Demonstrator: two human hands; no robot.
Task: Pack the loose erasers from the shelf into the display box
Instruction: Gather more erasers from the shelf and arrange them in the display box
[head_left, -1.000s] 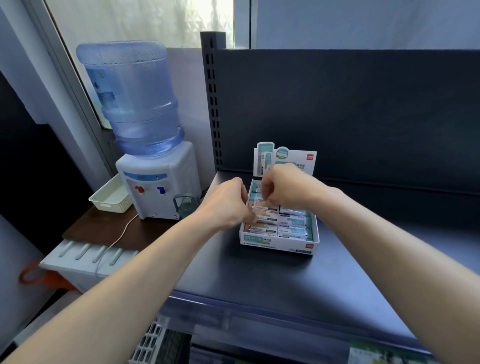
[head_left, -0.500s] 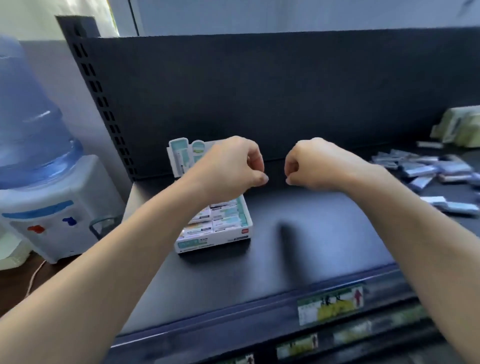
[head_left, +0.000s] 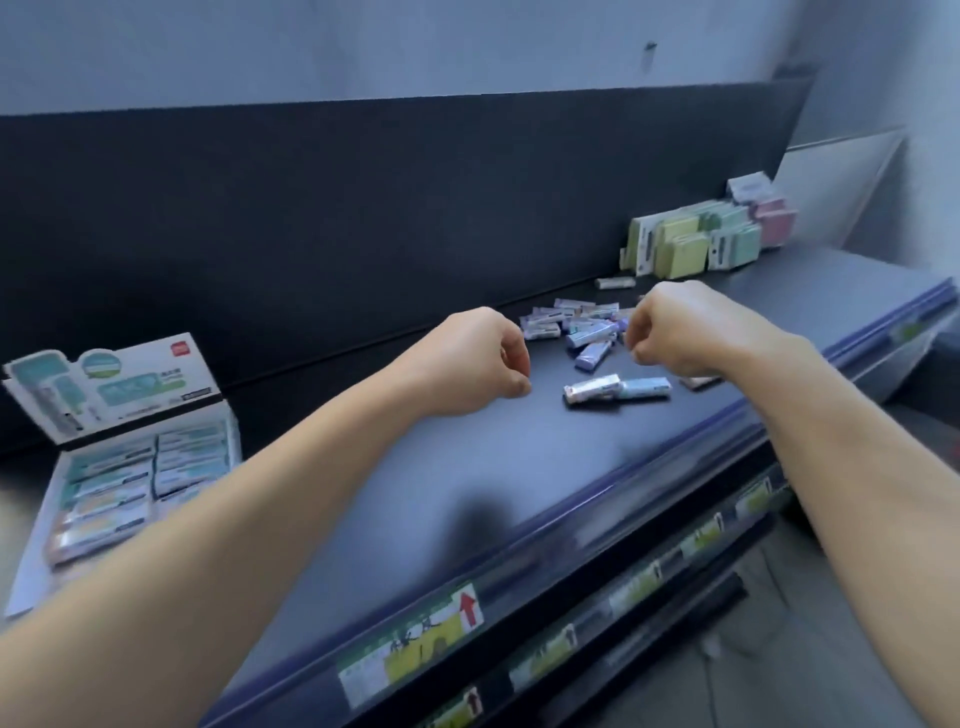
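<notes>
Several loose erasers (head_left: 576, 325) in blue and purple sleeves lie in a heap on the dark shelf (head_left: 467, 467), with two more (head_left: 618, 388) closer to the front. My left hand (head_left: 478, 364) hovers just left of the heap, fingers curled, holding nothing. My right hand (head_left: 691, 330) hovers at the heap's right side, fingers curled too, and hides part of it. The white display box (head_left: 36, 535) stands at the far left with its lid flap raised and rows of erasers inside; my left forearm covers its near right corner.
Stacks of green, yellow and pink packets (head_left: 701, 239) stand against the dark back panel (head_left: 363, 208) at the right. One small eraser (head_left: 615, 282) lies apart behind the heap. The shelf's front edge carries price labels (head_left: 410, 639); lower shelves sit beneath.
Both hands left the display box and swung right across the shelf to the loose erasers. The view turned right with them, so the box is now at the far left.
</notes>
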